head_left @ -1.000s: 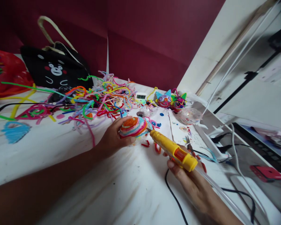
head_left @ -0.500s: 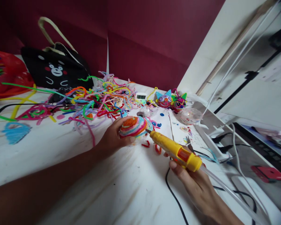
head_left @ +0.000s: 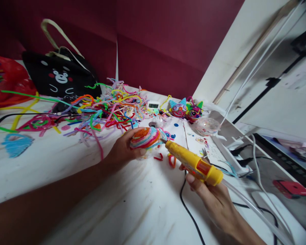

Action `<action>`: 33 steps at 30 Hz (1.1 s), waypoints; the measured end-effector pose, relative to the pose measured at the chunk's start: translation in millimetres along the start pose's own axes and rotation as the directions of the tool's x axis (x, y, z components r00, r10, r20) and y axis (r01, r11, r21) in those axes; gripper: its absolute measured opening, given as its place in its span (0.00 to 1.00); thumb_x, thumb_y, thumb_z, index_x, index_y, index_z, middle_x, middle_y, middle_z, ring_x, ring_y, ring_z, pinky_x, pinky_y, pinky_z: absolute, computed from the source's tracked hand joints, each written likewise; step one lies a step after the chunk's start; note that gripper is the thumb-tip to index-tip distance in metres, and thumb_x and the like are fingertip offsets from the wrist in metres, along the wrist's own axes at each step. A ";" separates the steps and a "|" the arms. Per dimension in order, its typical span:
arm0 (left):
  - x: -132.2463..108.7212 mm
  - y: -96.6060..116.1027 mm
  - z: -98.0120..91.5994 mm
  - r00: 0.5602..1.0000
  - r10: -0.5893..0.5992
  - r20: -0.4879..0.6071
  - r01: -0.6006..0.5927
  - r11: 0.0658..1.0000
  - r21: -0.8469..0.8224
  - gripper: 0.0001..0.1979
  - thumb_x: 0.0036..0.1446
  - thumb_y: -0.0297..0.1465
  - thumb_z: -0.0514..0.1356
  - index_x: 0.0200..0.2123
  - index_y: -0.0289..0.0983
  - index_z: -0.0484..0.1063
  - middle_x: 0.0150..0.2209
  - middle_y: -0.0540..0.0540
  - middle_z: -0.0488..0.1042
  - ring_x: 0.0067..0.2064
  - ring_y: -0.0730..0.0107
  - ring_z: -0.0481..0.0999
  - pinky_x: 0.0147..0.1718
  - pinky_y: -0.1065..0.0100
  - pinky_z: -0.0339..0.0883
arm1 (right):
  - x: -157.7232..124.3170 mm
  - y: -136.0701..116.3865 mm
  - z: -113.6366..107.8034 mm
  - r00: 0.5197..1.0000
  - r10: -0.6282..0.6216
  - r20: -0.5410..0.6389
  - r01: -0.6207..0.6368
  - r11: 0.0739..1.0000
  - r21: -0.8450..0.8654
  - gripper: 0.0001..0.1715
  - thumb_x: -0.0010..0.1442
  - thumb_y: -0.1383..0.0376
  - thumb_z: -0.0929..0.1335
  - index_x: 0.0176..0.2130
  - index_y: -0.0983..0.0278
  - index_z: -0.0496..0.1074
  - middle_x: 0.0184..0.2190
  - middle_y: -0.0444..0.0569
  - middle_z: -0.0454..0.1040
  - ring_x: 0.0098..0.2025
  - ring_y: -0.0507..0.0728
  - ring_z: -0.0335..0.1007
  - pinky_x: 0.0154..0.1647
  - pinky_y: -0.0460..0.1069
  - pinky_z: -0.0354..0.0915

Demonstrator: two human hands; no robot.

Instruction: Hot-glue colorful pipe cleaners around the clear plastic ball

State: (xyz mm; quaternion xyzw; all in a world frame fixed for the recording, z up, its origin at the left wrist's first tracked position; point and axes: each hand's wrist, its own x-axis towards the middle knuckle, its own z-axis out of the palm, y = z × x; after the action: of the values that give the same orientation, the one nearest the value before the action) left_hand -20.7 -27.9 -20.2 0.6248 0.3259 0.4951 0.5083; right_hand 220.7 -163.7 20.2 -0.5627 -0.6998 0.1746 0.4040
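While the left hand (head_left: pixel 126 148) grips it around its near and left sides, a rounded form wound in orange, pink, white and blue fuzzy stripes (head_left: pixel 146 137) sits at the middle of the white marbled tabletop (head_left: pixel 132 211); whether it rests there or is lifted slightly, I cannot tell. The right hand (head_left: pixel 213 199) is wrapped around a yellow glue gun with an orange window (head_left: pixel 187 160), whose dark metal nozzle (head_left: pixel 163 140) points at the form's right edge, touching or just short of it. Gluing the next stretch of winding appears to be the step in hand. From here, the move seems to call for a steady form, a small bead along that edge, and fingers clear of the hot tip.

Just beside lie a short bent red fuzzy stem (head_left: pixel 158 157) and an orange-red fuzzy loop (head_left: pixel 171 161). Farther back spreads a tangled heap of multicoloured fuzzy stems (head_left: pixel 117 109), with two bright, pointy-eared ornaments (head_left: pixel 178 109) to its right.
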 end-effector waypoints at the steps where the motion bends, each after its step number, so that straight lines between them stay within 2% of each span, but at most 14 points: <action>1: 0.5 -1.0 -0.3 1.000 0.002 -0.002 -0.002 1.000 0.003 0.38 0.41 0.44 0.73 0.57 0.40 0.72 0.56 0.41 0.77 0.54 0.44 0.77 0.52 0.54 0.74 | 0.1 -1.8 0.4 1.000 -0.010 0.003 0.010 1.000 0.005 0.10 0.69 0.58 0.64 0.35 0.57 0.70 0.28 0.44 0.70 0.27 0.55 0.66 0.27 0.49 0.65; 6: 1.5 -2.4 -1.9 1.000 0.007 -0.013 -0.006 1.000 0.013 0.39 0.39 0.45 0.73 0.56 0.40 0.73 0.55 0.40 0.77 0.55 0.44 0.77 0.53 0.54 0.74 | -1.5 -0.2 1.6 0.999 -0.039 0.014 0.038 0.999 0.028 0.09 0.68 0.58 0.64 0.36 0.56 0.71 0.29 0.43 0.71 0.26 0.54 0.66 0.27 0.48 0.66; 10: -1.1 6.2 -0.6 0.999 -0.030 0.028 0.030 1.000 0.006 0.39 0.40 0.43 0.73 0.57 0.39 0.72 0.56 0.41 0.77 0.55 0.44 0.77 0.53 0.54 0.73 | -4.4 7.8 -2.0 0.997 0.075 0.015 -0.075 0.997 -0.025 0.12 0.68 0.54 0.64 0.39 0.57 0.72 0.27 0.44 0.69 0.28 0.55 0.67 0.28 0.49 0.67; 13: -2.7 11.0 0.9 0.999 -0.037 0.009 0.037 0.999 -0.006 0.39 0.39 0.45 0.74 0.56 0.40 0.73 0.55 0.42 0.78 0.55 0.43 0.77 0.53 0.53 0.73 | -6.1 12.9 -4.3 0.990 0.139 0.031 -0.137 0.989 -0.054 0.14 0.69 0.53 0.64 0.39 0.59 0.73 0.29 0.46 0.70 0.31 0.56 0.69 0.30 0.49 0.69; 17: -2.0 7.9 1.0 0.999 -0.030 0.022 0.030 0.999 -0.022 0.40 0.38 0.45 0.74 0.56 0.39 0.73 0.56 0.40 0.77 0.55 0.43 0.77 0.52 0.55 0.73 | -5.5 13.2 -1.4 0.998 0.063 -0.002 -0.063 0.998 -0.019 0.11 0.68 0.54 0.65 0.39 0.57 0.73 0.28 0.46 0.70 0.28 0.56 0.67 0.28 0.50 0.68; 22: 0.0 0.2 1.0 1.000 0.015 -0.013 -0.015 0.999 -0.033 0.41 0.37 0.46 0.75 0.55 0.38 0.74 0.54 0.39 0.77 0.53 0.43 0.77 0.52 0.55 0.73 | -1.4 1.3 2.7 0.999 -0.047 -0.004 0.047 0.998 0.044 0.08 0.67 0.58 0.65 0.36 0.57 0.71 0.28 0.44 0.71 0.26 0.57 0.69 0.27 0.51 0.68; 25: 0.3 -1.4 0.9 1.000 0.015 -0.001 -0.015 0.999 -0.037 0.39 0.39 0.45 0.74 0.56 0.40 0.74 0.55 0.41 0.77 0.54 0.46 0.78 0.51 0.57 0.73 | -0.9 -1.8 2.0 0.999 -0.051 -0.007 0.051 0.998 0.046 0.08 0.67 0.59 0.65 0.35 0.57 0.70 0.27 0.44 0.71 0.26 0.57 0.69 0.26 0.51 0.68; 29: 0.1 -1.6 -0.4 1.000 0.020 0.008 -0.019 0.999 -0.036 0.39 0.39 0.44 0.74 0.56 0.39 0.73 0.55 0.41 0.77 0.53 0.45 0.78 0.50 0.57 0.74 | -1.6 -1.9 0.4 0.998 -0.051 0.022 0.051 0.999 0.019 0.08 0.68 0.60 0.64 0.40 0.57 0.73 0.32 0.47 0.74 0.32 0.59 0.73 0.32 0.52 0.70; 33: 0.2 0.4 -1.8 1.000 0.004 0.008 -0.004 1.000 -0.008 0.39 0.39 0.44 0.74 0.56 0.39 0.73 0.56 0.39 0.76 0.55 0.43 0.77 0.51 0.55 0.73 | -1.3 -4.3 0.2 0.999 -0.029 0.046 0.028 0.999 0.020 0.10 0.67 0.60 0.63 0.36 0.58 0.71 0.31 0.47 0.74 0.33 0.58 0.73 0.30 0.50 0.69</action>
State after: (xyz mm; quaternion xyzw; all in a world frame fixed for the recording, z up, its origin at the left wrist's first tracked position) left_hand -22.4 -27.3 -19.7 0.6253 0.3206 0.4950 0.5110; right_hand 217.8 -166.1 22.6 -0.5446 -0.7151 0.1885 0.3956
